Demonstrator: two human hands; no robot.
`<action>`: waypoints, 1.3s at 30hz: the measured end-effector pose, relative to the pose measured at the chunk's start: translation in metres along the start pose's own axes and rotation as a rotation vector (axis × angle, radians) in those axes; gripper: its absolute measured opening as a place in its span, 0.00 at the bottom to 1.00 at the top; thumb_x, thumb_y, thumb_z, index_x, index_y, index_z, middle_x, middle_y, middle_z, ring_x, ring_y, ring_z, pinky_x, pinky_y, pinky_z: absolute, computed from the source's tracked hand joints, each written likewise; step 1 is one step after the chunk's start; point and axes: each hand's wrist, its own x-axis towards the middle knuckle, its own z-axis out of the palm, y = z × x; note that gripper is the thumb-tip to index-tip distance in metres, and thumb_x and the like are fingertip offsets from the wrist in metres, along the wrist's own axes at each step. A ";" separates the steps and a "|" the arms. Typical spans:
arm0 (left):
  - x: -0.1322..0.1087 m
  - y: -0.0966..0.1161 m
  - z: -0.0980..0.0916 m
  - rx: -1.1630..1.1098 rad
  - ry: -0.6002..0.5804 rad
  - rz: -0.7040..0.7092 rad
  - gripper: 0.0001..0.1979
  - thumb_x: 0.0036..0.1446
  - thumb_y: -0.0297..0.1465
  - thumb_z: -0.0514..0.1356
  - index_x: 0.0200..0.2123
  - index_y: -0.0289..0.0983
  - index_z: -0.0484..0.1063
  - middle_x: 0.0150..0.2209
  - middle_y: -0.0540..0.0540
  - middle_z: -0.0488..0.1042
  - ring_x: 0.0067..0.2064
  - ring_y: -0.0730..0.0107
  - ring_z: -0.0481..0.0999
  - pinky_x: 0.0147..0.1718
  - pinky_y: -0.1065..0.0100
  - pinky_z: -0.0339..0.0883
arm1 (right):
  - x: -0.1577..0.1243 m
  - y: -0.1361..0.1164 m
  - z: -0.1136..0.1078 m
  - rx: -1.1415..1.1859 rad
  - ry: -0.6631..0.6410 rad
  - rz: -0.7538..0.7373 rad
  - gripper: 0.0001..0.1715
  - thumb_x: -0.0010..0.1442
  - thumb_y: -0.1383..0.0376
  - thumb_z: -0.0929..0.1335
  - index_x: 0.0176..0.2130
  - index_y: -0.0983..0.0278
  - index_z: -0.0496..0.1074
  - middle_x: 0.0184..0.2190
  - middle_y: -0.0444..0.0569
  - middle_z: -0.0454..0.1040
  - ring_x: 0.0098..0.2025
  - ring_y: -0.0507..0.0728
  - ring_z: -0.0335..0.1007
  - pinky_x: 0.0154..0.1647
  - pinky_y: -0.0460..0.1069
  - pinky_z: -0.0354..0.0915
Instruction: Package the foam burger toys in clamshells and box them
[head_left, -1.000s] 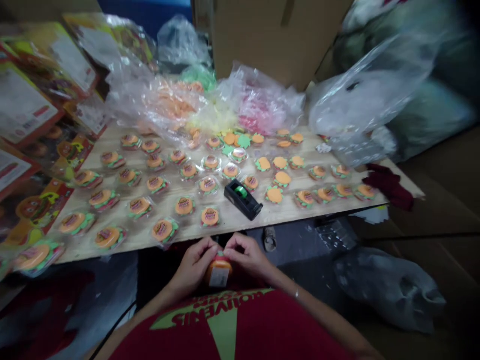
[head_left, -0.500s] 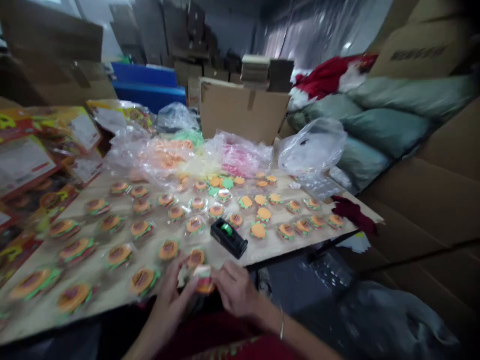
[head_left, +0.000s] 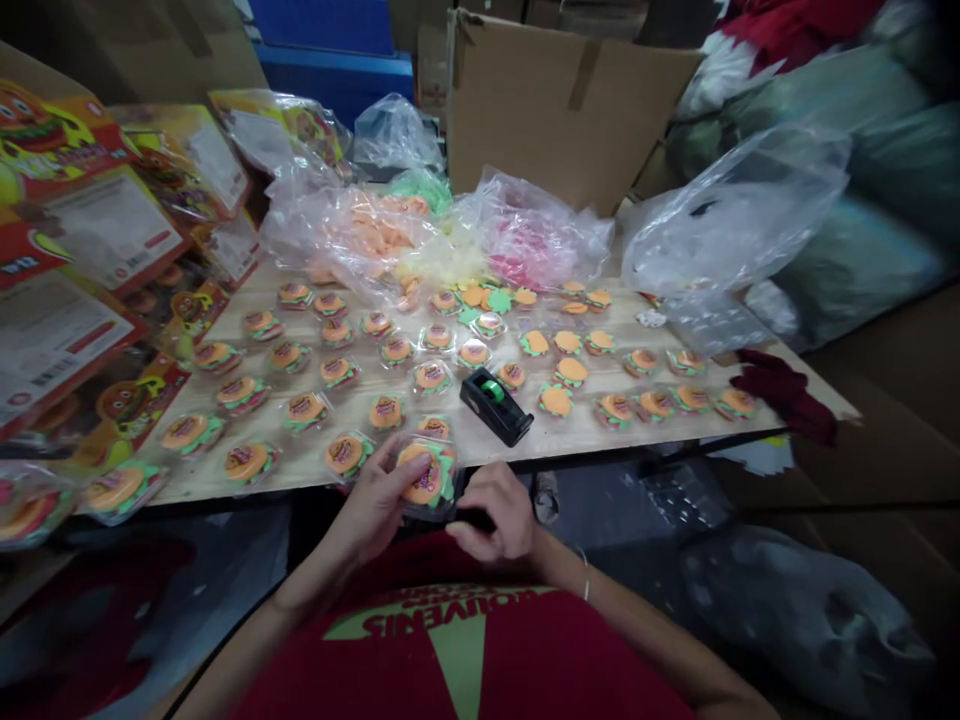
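My left hand grips a toy burger in a clear plastic case at the table's front edge, thumb across its orange bun. To the right of the case is my right hand, its fingers curled; whatever they hold, if anything, is hidden. A black tape dispenser with a green core lies on the table just beyond my hands. Many more toy burgers in clear cases are spread over the left side. Orange and green burger pieces without visible lids lie right of the dispenser.
Plastic bags of orange, yellow and pink pieces line the back of the wooden table. Printed display boxes stand at left, a large cardboard box behind. A dark red cloth hangs over the right corner.
The view has tilted down. The cased toy burger in my left hand has turned so its bun top faces me. My right hand has curled beside it.
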 end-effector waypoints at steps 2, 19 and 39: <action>-0.001 -0.001 0.002 0.027 0.014 0.033 0.23 0.44 0.34 0.70 0.43 0.37 0.70 0.35 0.48 0.78 0.32 0.69 0.77 0.32 0.71 0.69 | -0.002 -0.005 0.003 0.166 0.055 0.287 0.14 0.61 0.54 0.66 0.34 0.62 0.66 0.28 0.46 0.69 0.31 0.54 0.65 0.33 0.49 0.65; 0.024 -0.039 -0.007 0.038 0.131 -0.086 0.26 0.40 0.34 0.72 0.43 0.36 0.69 0.31 0.50 0.79 0.28 0.68 0.78 0.29 0.69 0.72 | 0.033 0.117 -0.076 -0.215 0.176 0.706 0.09 0.58 0.64 0.67 0.27 0.64 0.70 0.25 0.45 0.66 0.31 0.53 0.62 0.36 0.47 0.58; 0.048 -0.045 0.006 -0.050 0.012 -0.095 0.18 0.44 0.33 0.70 0.38 0.34 0.72 0.30 0.48 0.77 0.28 0.71 0.76 0.27 0.73 0.71 | -0.022 0.145 -0.054 0.408 0.338 0.775 0.18 0.50 0.53 0.71 0.24 0.62 0.64 0.27 0.44 0.65 0.35 0.54 0.62 0.40 0.49 0.64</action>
